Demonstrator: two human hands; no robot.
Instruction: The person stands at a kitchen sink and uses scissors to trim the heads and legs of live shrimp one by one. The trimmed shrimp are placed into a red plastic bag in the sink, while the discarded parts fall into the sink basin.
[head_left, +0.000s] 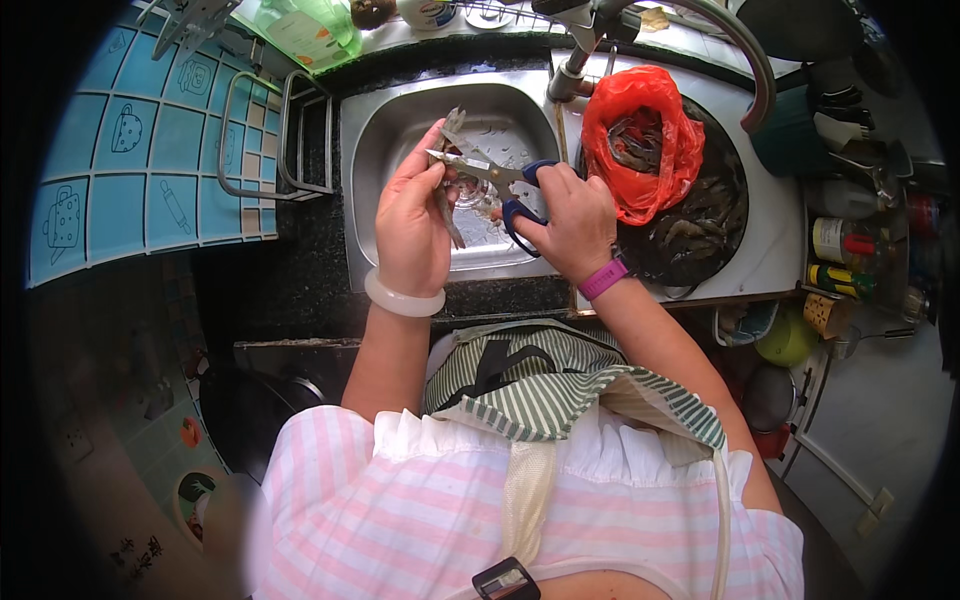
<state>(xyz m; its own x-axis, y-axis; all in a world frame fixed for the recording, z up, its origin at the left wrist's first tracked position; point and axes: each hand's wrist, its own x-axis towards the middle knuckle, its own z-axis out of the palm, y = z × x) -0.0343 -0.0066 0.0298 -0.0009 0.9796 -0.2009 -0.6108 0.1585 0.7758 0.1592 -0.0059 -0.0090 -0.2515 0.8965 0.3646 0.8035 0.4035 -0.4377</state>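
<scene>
My left hand (412, 195) grips a raw shrimp (447, 217) over the stainless steel sink (382, 142). In my right hand (574, 217) is a pair of scissors (501, 175) with dark blue handles. Their blades reach to the shrimp beside my left thumb, and the fingers partly hide where they meet it. Beneath the hands, wet scraps (480, 196) lie around the sink's drain. A red plastic bag (637, 86) with shrimp inside stands to the right. More raw shrimp (694, 225) lie next to it on a round dark surface.
The faucet (574, 79) rises behind the sink, its spout (757, 82) arching over to the right. A metal rack (289, 135) stands left of the sink. Bottles (832, 240) and knives (840, 112) line the right side. A green plastic bottle (315, 34) is at the back left.
</scene>
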